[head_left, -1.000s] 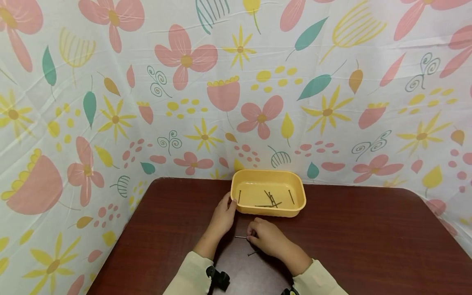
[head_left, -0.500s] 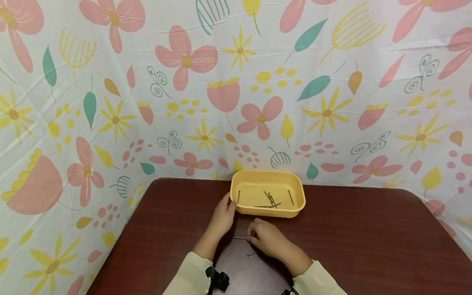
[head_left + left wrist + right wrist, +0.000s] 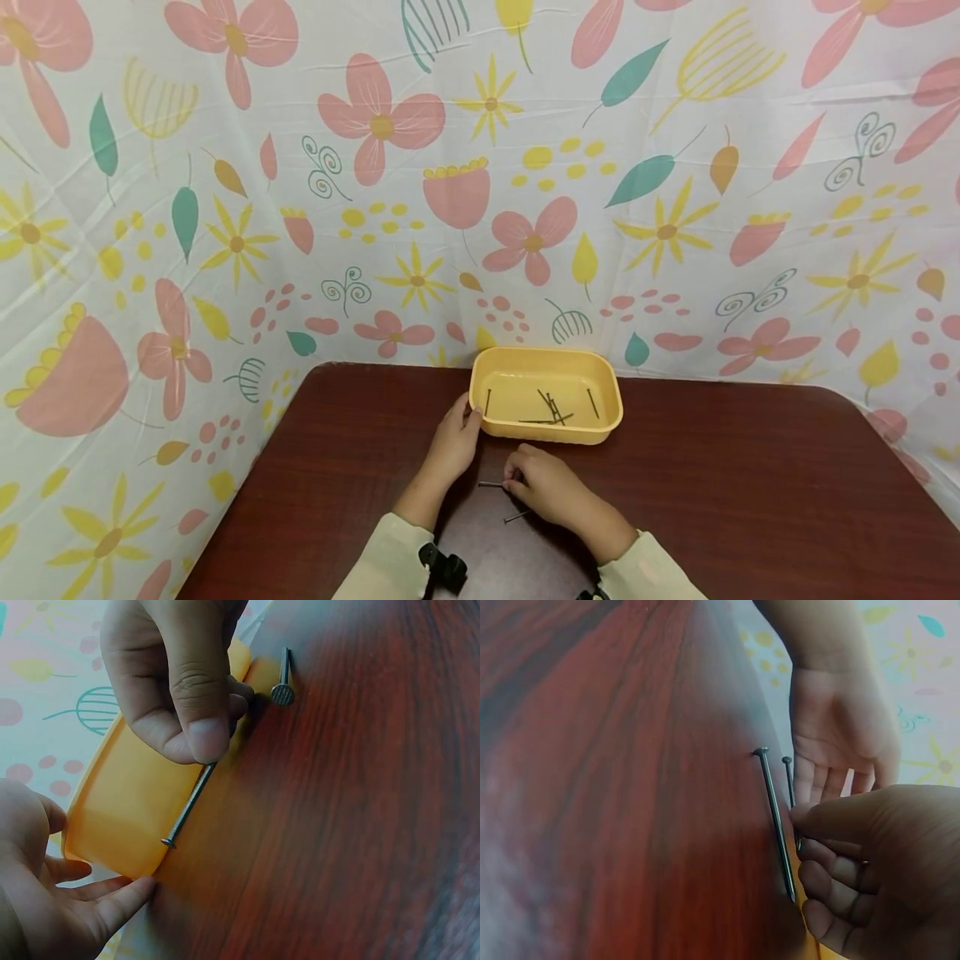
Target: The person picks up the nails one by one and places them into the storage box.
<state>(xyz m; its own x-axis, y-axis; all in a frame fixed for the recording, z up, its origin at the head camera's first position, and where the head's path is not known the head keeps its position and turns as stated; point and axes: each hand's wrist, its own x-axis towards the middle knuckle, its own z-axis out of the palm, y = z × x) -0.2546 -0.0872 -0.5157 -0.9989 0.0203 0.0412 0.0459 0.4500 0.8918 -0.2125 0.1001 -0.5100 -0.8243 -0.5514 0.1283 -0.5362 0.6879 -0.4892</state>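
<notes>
In the head view my left hand [image 3: 452, 442] is at the left front corner of a yellow plastic tray [image 3: 551, 432]. Its fingers rest against the tray wall, as the left wrist view also shows. Just in front of the tray, my right hand [image 3: 543, 483] pinches a nail [image 3: 187, 806] between thumb and fingers. The nail's head points left, and its other end is hidden in the grip. A second nail [image 3: 776, 825] lies on the table nearer to me, partly under the right hand in the head view. Several nails [image 3: 555, 407] lie inside the tray.
A dark red wood-grain table [image 3: 750, 483] carries everything. Behind and to the left hangs a white cloth [image 3: 285, 208] printed with flowers and leaves. The tray stands at the table's back edge, close to the cloth. A black wrist camera [image 3: 444, 568] sits at the left sleeve.
</notes>
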